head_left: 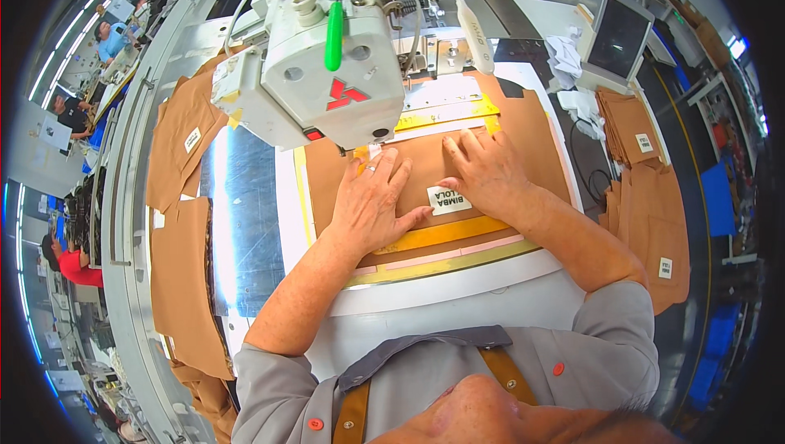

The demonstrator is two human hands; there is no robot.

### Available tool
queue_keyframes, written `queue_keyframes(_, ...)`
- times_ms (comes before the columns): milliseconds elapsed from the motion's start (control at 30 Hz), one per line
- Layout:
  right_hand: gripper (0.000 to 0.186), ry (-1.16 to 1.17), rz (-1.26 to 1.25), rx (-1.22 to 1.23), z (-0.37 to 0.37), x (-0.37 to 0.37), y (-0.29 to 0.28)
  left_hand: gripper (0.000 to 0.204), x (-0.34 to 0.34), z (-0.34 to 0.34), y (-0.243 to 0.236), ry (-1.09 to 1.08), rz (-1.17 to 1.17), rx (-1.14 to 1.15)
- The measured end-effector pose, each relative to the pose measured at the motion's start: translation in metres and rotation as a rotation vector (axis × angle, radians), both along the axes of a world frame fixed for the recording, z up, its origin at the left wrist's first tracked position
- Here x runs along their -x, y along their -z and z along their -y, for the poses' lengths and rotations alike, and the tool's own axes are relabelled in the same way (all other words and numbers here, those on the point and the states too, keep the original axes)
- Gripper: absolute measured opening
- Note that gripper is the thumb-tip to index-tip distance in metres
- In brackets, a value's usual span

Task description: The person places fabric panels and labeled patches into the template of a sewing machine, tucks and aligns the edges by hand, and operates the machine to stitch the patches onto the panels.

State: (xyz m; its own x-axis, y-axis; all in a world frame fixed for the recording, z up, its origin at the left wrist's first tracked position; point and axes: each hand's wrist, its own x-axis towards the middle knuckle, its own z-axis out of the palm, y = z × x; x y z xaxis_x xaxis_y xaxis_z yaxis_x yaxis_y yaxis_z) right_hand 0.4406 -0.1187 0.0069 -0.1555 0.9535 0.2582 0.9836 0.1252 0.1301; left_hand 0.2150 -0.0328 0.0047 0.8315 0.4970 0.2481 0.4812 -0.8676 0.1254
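Observation:
A brown fabric panel (409,166) with a white printed label (448,199) lies flat on a white template board (360,301) in front of me. My left hand (372,203) rests on the panel's left part, fingers spread and pointing to the far side. On its right part lies my right hand (484,172), also with fingers apart, palm down. Both hands' fingertips reach close to a yellow tape strip (446,113) at the far edge. Just beyond my left hand stands the white sewing machine head (327,68), which hides part of the panel's far left.
Brown panels lie in stacks at left (184,272) and right (654,231). A green-handled tool (334,35) is on the machine head. A screen (619,39) stands at the far right beside crumpled white cloth (564,60). Other people sit at far left.

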Motion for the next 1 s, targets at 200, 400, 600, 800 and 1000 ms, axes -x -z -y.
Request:
queue_keyframes(200, 0.072, -0.045, -0.029, 0.035, -0.011, 0.014, -0.007, 0.080, 0.002, -0.001, -0.005, 0.009, -0.053, -0.047)
queue_keyframes(400, 0.072, -0.027, 0.001, 0.079, -0.007, 0.021, -0.008, 0.084, 0.006, 0.003, -0.002, 0.006, -0.074, -0.065)
queue_keyframes(600, 0.077, -0.100, -0.032, -0.039, -0.015, 0.020, -0.006, 0.082, 0.008, 0.003, -0.010, -0.031, -0.091, -0.077)
queue_keyframes(800, 0.076, -0.128, -0.080, -0.005, -0.020, 0.022, -0.009, 0.074, 0.010, -0.010, -0.002, -0.019, -0.079, -0.113)
queue_keyframes(1000, 0.072, -0.086, -0.012, 0.028, -0.017, 0.029, -0.010, 0.074, 0.023, -0.008, -0.006, 0.064, -0.028, -0.047)
